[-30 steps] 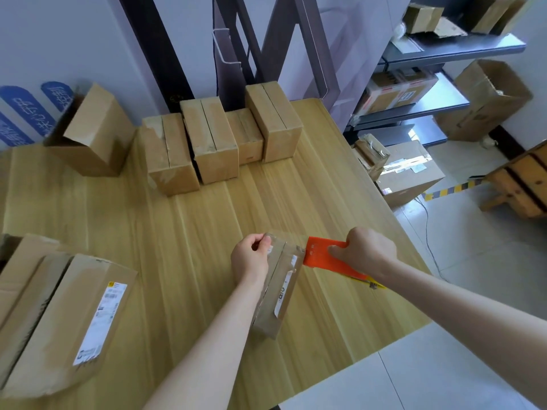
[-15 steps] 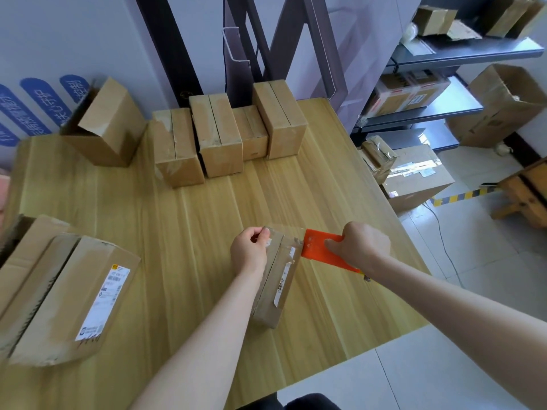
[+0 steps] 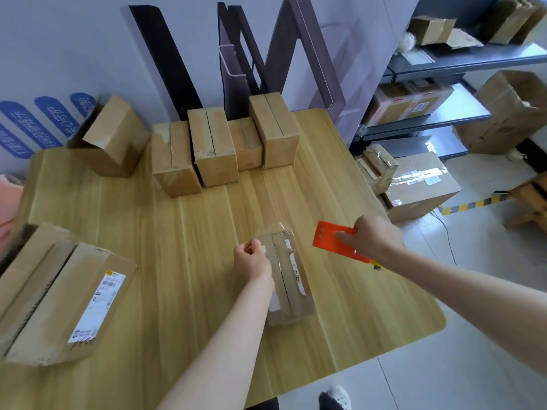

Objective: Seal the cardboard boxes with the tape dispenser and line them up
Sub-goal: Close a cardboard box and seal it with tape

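The small box (image 3: 285, 276) lies flat on the wooden table (image 3: 192, 232), near the front edge and a little right of the middle. Its long axis runs away from the person, with the far end leaning slightly left. The top seam follows that axis, and glossy clear tape shows over the far end. A white label strip runs along the right of the seam.

The left hand (image 3: 251, 258) has its fingers curled on the box's far left edge and holds it there. Whether it also pinches tape cannot be told. The right hand (image 3: 371, 238) grips the orange tape dispenser (image 3: 334, 241). It hangs just right of the box's far end, apart from it, with its flat orange end pointing left toward the box.

A stretch of tabletop lies between the small box and the row of 4 boxes (image 3: 214, 146) at the far edge. These stand side by side with their seams pointing toward the person. Left of the row, an open box (image 3: 112, 137) sits tilted by the wall. A large box (image 3: 65, 300) with a white shipping label lies at the table's left side, well apart from the hands. Off the table to the right, dark shelves (image 3: 429, 113) hold more cartons. A taped carton (image 3: 420, 184) rests on the floor.
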The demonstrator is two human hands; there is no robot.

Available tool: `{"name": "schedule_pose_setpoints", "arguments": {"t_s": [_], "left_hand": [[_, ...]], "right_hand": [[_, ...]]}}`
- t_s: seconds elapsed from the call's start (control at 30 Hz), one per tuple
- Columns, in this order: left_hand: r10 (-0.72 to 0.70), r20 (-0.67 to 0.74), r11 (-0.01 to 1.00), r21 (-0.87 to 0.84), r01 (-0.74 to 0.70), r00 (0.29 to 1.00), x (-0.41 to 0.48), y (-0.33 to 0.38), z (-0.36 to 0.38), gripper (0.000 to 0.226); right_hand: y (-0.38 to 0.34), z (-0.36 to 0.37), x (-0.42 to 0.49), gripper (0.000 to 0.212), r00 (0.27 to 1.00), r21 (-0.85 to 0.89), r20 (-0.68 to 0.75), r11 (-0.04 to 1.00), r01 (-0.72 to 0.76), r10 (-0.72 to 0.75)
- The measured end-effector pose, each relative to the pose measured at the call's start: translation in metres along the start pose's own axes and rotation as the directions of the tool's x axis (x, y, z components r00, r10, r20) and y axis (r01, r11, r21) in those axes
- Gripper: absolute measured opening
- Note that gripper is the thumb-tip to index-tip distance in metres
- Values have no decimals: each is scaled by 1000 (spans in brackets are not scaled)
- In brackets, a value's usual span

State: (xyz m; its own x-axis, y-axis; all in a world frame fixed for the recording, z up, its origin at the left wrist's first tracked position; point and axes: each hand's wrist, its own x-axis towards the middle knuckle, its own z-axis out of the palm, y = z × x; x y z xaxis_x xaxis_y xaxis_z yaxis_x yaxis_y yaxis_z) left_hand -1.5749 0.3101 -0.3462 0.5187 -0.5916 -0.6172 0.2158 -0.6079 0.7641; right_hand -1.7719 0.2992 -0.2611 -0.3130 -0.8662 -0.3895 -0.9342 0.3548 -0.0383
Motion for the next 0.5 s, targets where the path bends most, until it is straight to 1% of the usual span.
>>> {"name": "schedule_pose_setpoints", "arguments": {"t_s": [0.07,0.1,0.13,0.17,0.2,0.23,0.27,0.3,0.33,0.37,0.4,0.43,0.47,0.5], "left_hand": [[-94,-48,995,-43,92,994,-3,4,0,30],[-104,-66,994,-38,101,992,-4,5,-1,34],[-76,-77,997,-13,75,994,-4,5,-4,35],[2,-87,999,32,0,996,-3,3,-6,36],[139,-87,986,104,-130,986,0,-1,-9,35],[312,-61,934,202,-294,948,4,-7,-11,34],[480,-2,835,308,-456,877,5,-10,-14,32],[614,80,702,399,-590,785,4,-11,-15,30],[704,176,564,451,-692,688,3,-10,-15,28],[755,270,440,468,-766,598,0,-7,-15,27],[772,355,342,467,-816,527,-3,-3,-13,27],[761,429,280,460,-843,487,-4,0,-11,27],[727,495,248,457,-854,476,-3,3,-8,28],[673,549,241,470,-849,496,-2,6,-5,29]], "right_hand": [[5,-6,0,46,1000,9,-10,1000,-2,2],[7,-8,0,47,1000,16,-19,1000,1,-1],[7,-7,0,47,1000,25,-28,1000,7,-6],[6,-8,0,47,999,34,-33,999,13,-12],[5,-8,0,47,999,46,-35,999,20,-19],[4,-8,0,47,999,58,-37,998,28,-26],[3,-8,0,47,999,66,-39,997,38,-35],[2,-9,-1,47,998,69,-43,997,47,-44],[2,-10,-2,47,997,69,-49,996,57,-53],[2,-10,-3,47,997,69,-55,996,65,-61],[3,-10,-4,46,996,69,-60,995,73,-69],[4,-10,-5,47,995,67,-63,995,80,-76],[5,-9,-5,47,995,65,-65,994,84,-79],[5,-9,-6,47,995,62,-65,995,84,-80]]}}
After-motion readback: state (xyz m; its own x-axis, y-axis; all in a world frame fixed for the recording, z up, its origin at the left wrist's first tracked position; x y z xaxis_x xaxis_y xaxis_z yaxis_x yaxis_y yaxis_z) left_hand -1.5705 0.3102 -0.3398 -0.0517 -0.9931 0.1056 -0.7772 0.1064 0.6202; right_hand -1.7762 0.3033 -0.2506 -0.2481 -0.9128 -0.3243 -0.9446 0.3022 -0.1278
